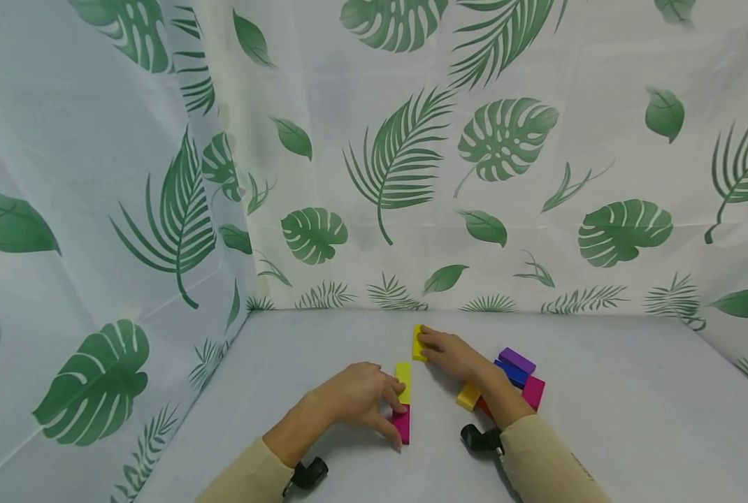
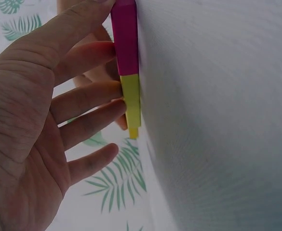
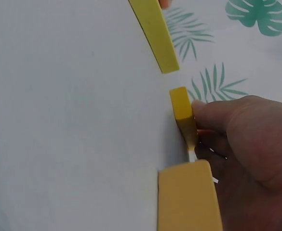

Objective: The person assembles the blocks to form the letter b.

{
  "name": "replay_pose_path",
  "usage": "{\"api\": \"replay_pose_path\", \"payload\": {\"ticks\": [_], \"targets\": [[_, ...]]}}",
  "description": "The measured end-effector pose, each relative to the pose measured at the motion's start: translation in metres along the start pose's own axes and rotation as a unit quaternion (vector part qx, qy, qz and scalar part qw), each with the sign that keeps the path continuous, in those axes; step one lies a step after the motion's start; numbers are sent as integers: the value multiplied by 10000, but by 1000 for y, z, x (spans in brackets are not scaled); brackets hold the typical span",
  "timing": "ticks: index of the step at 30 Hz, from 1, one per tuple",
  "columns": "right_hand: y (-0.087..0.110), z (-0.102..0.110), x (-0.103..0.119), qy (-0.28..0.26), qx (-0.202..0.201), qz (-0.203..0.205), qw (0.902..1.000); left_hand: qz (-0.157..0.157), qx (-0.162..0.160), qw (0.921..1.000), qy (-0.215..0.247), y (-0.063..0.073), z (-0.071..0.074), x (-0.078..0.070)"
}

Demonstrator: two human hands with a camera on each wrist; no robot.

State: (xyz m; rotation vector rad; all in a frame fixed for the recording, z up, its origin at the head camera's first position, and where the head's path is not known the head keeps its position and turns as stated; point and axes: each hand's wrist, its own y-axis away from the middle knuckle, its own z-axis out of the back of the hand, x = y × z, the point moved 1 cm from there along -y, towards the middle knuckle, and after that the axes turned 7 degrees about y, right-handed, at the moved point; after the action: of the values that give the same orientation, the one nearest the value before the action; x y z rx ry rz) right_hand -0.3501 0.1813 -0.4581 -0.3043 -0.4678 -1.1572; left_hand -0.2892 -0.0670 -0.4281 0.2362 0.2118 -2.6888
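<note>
My left hand (image 1: 364, 395) lies alongside two blocks set end to end, a magenta block (image 1: 401, 425) nearer me and a yellow-green block (image 1: 403, 381) beyond it. In the left wrist view its thumb touches the magenta block's (image 2: 126, 41) near end, and its fairly straight fingers reach the sides of both. Farther out, my right hand (image 1: 452, 355) holds a yellow block (image 1: 417, 346) at the table with thumb and fingers. This yellow block (image 3: 181, 106) stands apart from the yellow-green block (image 3: 155, 33) by a small gap. Part of it is hidden behind the fingers.
By the right forearm lies a loose group: a purple block (image 1: 517, 360), a blue block (image 1: 511, 374), a magenta block (image 1: 533, 392), an orange-yellow block (image 1: 468, 396) and a partly hidden red block (image 1: 484, 407). A leaf-patterned curtain (image 1: 412, 265) borders the white table (image 1: 638, 419).
</note>
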Motion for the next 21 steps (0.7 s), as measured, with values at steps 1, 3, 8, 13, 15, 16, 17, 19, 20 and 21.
{"api": "replay_pose_path", "payload": {"ticks": [1,3,8,13,15,16,17,19,20,21], "targets": [[-1,-1,0,24,-15,49,10000,-5,4,10000,15,0,0,0],[-3,-4,1,54,-35,142,9999,-16,-4,10000,34,0,0,1],[-6,-7,5,58,-10,198,9998,-39,-53,10000,75,1,-2,1],[-8,-9,9,57,10,182,9998,-43,-54,9999,106,1,-2,0],[-9,-9,12,17,15,226,9997,-48,-36,9999,106,1,-1,0],[-9,-9,13,-7,24,257,9997,-56,-24,9999,110,1,-1,-1],[-9,-9,14,-29,21,290,9996,-77,-20,9999,100,1,0,-1],[-10,-10,16,-16,5,379,9993,-94,-6,9999,97,1,0,-1],[-11,-11,17,-22,2,388,9992,-99,0,9999,102,1,1,-1],[-11,-11,17,-17,1,406,9992,-112,11,9999,102,1,1,-1]]}}
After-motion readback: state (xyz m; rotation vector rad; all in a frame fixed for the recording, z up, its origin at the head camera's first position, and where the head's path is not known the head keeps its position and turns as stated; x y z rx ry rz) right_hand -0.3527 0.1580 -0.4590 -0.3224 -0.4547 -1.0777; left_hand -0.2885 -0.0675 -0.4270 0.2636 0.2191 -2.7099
